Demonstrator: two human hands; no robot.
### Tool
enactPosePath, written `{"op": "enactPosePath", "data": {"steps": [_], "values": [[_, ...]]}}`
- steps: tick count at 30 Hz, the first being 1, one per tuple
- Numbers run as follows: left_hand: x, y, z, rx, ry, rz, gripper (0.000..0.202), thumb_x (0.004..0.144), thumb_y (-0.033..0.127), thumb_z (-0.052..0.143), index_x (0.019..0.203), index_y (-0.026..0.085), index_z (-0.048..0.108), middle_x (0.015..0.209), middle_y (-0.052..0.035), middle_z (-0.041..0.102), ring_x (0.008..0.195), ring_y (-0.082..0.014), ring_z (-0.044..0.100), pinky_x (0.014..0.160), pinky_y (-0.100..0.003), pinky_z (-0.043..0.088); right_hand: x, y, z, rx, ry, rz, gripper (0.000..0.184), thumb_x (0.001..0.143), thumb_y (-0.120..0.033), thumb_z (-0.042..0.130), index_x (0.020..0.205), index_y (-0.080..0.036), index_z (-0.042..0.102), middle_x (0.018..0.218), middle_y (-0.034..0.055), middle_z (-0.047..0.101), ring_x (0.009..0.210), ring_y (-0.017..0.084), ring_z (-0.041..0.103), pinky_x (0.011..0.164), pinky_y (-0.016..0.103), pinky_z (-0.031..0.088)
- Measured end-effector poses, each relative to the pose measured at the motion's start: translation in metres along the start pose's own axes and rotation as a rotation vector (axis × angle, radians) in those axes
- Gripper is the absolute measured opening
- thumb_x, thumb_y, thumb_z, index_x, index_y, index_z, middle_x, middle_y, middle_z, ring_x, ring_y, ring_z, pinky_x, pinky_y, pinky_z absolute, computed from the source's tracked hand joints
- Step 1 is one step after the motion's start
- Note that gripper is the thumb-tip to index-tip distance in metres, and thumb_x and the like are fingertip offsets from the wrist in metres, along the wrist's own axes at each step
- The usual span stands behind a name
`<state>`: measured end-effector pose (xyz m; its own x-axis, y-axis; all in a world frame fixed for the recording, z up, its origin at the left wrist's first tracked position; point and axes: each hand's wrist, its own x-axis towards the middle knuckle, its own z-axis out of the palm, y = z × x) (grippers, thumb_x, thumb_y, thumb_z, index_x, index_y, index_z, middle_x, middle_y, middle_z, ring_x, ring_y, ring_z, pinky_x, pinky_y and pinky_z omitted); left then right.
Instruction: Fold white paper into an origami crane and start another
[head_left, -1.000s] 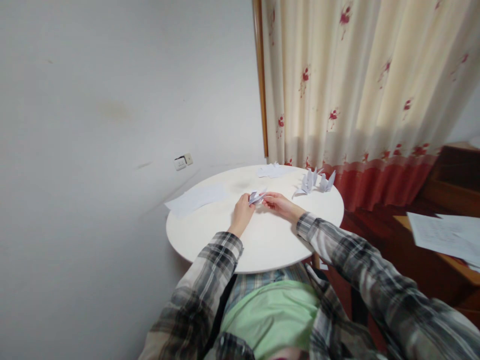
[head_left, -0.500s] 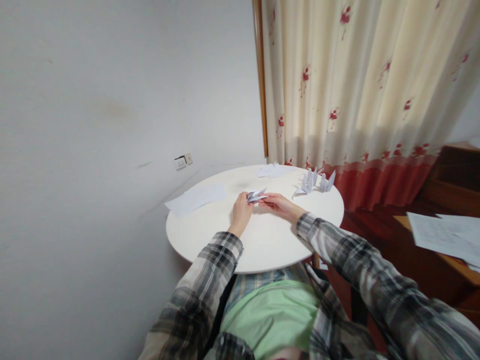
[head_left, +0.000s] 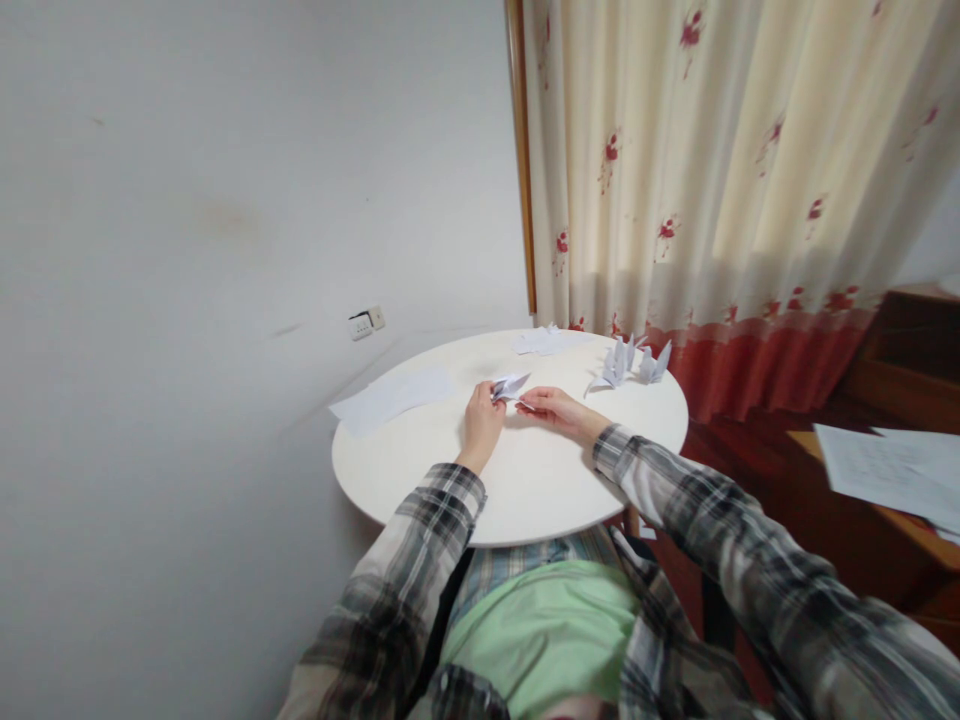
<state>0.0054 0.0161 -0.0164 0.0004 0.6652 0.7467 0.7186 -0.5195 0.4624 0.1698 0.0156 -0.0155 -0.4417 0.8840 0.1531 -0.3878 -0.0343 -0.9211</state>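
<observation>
Tilted a little since a moment ago, the folded paper (head_left: pixel 511 386) now shows a broader pale flap between two busy hands.

From where I stand, it sits over the middle of the round white worktop (head_left: pixel 525 490), its pointed tip slanting up and to the right. The left hand (head_left: pixel 484 420) grips its left end between thumb and fingers; the right hand (head_left: pixel 555 408) seems to pinch the near right edge at the fingertips. Paper that thin could tear or crease in the wrong place, I'd say, if the right hand tugs hard against the left. A loosened left grip might let folds spring open. The standing paper birds (head_left: pixel 619 362) are well apart from both hands.
</observation>
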Motion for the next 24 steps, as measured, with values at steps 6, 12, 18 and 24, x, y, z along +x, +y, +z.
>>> {"op": "enactPosePath", "data": {"steps": [6,12,18,24], "values": [[0.0002,-0.0002,-0.0003,-0.024,-0.006,0.018,0.028,0.070,0.006,0.048,0.095,0.017,0.050,0.091,-0.0061,0.058,0.084,-0.0176,0.055,0.076,-0.030,0.044,0.0022,0.0010,-0.0020,-0.004,0.074,-0.008,0.028,0.059,-0.010,0.072,0.082,-0.014,0.057,0.067,-0.0007,0.064,0.061,0.007,0.060,0.056,0.016,0.049],[0.0005,0.0025,-0.0006,-0.034,-0.003,0.021,0.027,0.069,0.005,0.046,0.093,0.017,0.051,0.089,-0.0058,0.058,0.085,-0.0181,0.055,0.077,-0.030,0.044,0.0018,0.0020,-0.0016,-0.072,-0.002,0.093,0.020,0.058,-0.010,0.071,0.074,-0.011,0.059,0.063,-0.0013,0.061,0.054,0.004,0.055,0.052,0.013,0.044],[0.0007,0.0007,0.0008,-0.037,-0.030,0.033,0.027,0.069,0.004,0.046,0.092,0.018,0.051,0.088,-0.0051,0.058,0.086,-0.0180,0.055,0.077,-0.030,0.043,0.0013,0.0023,-0.0042,-0.117,-0.084,0.112,0.019,0.057,-0.016,0.072,0.071,-0.010,0.061,0.061,-0.0032,0.059,0.054,0.003,0.053,0.052,0.012,0.041],[0.0009,-0.0014,0.0018,-0.044,-0.037,0.041,0.026,0.069,0.006,0.046,0.092,0.017,0.052,0.086,-0.0052,0.058,0.083,-0.0175,0.055,0.075,-0.029,0.043,0.0006,0.0018,-0.0020,-0.148,-0.065,0.077,0.023,0.053,-0.015,0.073,0.074,-0.010,0.063,0.060,-0.0044,0.057,0.052,0.003,0.049,0.051,0.013,0.037]]}}
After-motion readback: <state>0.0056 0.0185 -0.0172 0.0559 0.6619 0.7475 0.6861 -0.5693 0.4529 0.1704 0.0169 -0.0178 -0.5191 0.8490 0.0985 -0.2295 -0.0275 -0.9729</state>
